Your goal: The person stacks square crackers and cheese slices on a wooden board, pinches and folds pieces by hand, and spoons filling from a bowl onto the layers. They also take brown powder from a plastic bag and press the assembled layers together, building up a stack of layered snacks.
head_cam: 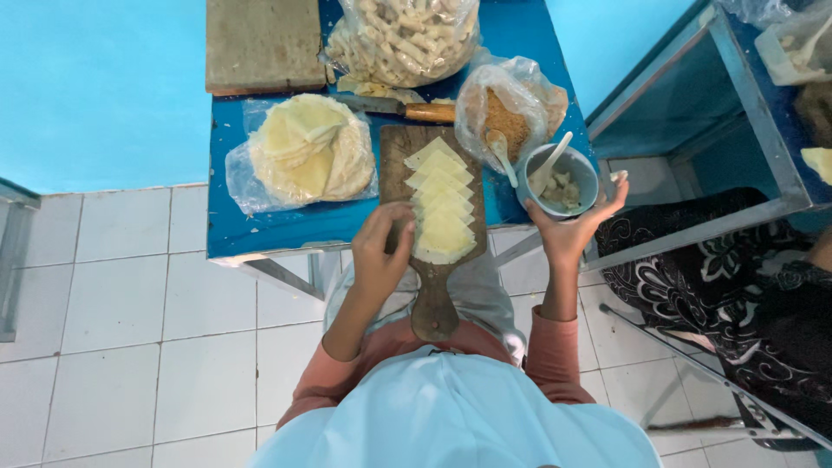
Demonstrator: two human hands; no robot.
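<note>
Two hands work at the blue table's near edge: the left hand [380, 247], fingers curled, touches overlapping dough squares [442, 204] on the wooden board [432, 295], the right hand [574, 227] cups a bowl [563, 178], contents unclear.

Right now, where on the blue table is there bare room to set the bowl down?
Bare blue table shows along the front edge, below the bagged round wrappers and left of the cutting board. The back is crowded with bags and a knife. The right hand holds the bowl.

Head view — steeply downward, close over blue table [260, 227]
</note>
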